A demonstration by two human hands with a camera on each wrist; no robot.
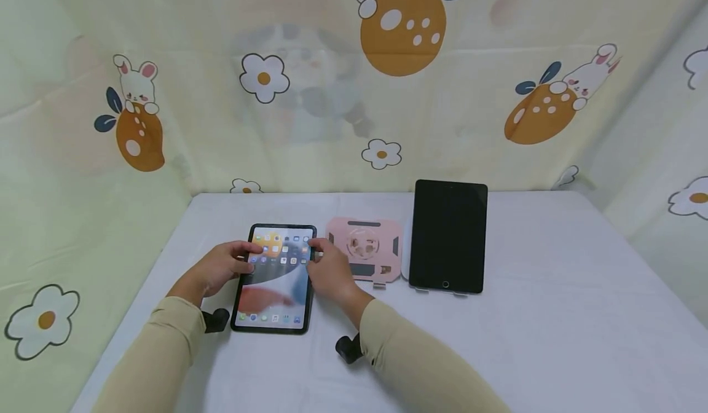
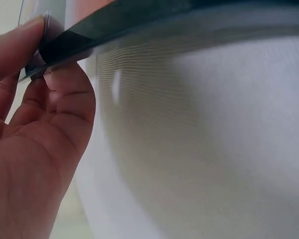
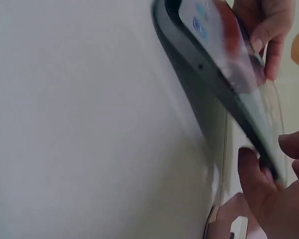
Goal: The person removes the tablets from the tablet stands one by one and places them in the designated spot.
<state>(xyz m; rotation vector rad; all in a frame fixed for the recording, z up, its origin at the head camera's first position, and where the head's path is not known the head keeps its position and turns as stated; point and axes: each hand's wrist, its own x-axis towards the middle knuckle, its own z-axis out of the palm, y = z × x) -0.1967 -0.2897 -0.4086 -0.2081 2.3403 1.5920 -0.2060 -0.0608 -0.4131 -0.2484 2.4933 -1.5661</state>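
A tablet (image 1: 273, 284) with a lit home screen and black border is at the left of the table. My left hand (image 1: 221, 265) grips its upper left edge, thumb over the screen side and fingers under the rim in the left wrist view. On the opposite long edge, my right hand (image 1: 334, 273) pinches the tablet between thumb and fingers. A clear sheet (image 3: 276, 99) shows along the screen in the right wrist view, and a glossy transparent edge (image 2: 47, 25) appears by the left thumb.
Right of the tablet lies a pink case (image 1: 372, 247) with grey panels and a round centre. Beyond it lies a dark tablet (image 1: 449, 235) with its screen off. A patterned cloth (image 1: 321, 155) hangs behind the white table (image 1: 531, 314).
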